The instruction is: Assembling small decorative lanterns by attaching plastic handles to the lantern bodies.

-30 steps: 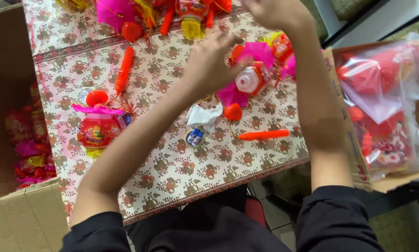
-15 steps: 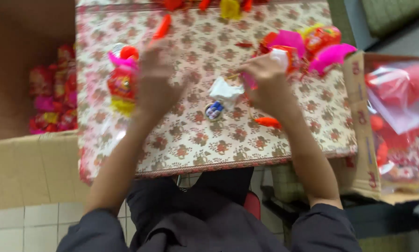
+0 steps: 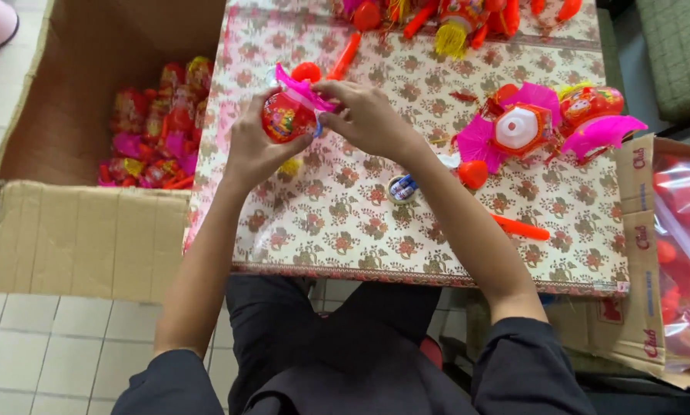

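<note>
From the head view, both hands meet over the far left part of the tabletop [image 3: 345, 230], which wears a floral-patterned cloth. The left hand [image 3: 254, 150] is curled around a small red lantern toy [image 3: 287, 117], cupping its round body from the left and below, thumb and fingers closed on it. The right hand [image 3: 368, 117] comes in from the other side, its fingertips pinched on the pink frill [image 3: 302, 83] at the top right of the same toy, so the toy sits gripped between the two hands, lifted just above the cloth. A yellow tassel [image 3: 289, 166] shows just below the left hand.

Just beyond the hands lie a red ball [image 3: 307, 71] and an orange stick [image 3: 345, 55]. To the right of the right hand, well apart, sits a finished lantern with pink fans and a white hexagonal face [image 3: 518, 127], and beside it a second red and pink one [image 3: 595, 111]. Near the right forearm lie a small blue and white piece [image 3: 402, 187], a red knob [image 3: 473, 174] and another orange stick [image 3: 520, 227].

To the left of the left hand, below tabletop level, an open cardboard box [image 3: 76, 238] holds a heap of red and pink packed toys [image 3: 156, 127]. Far right of the right arm, a second carton [image 3: 637, 253] holds clear bags of red parts [image 3: 687, 230].
</note>
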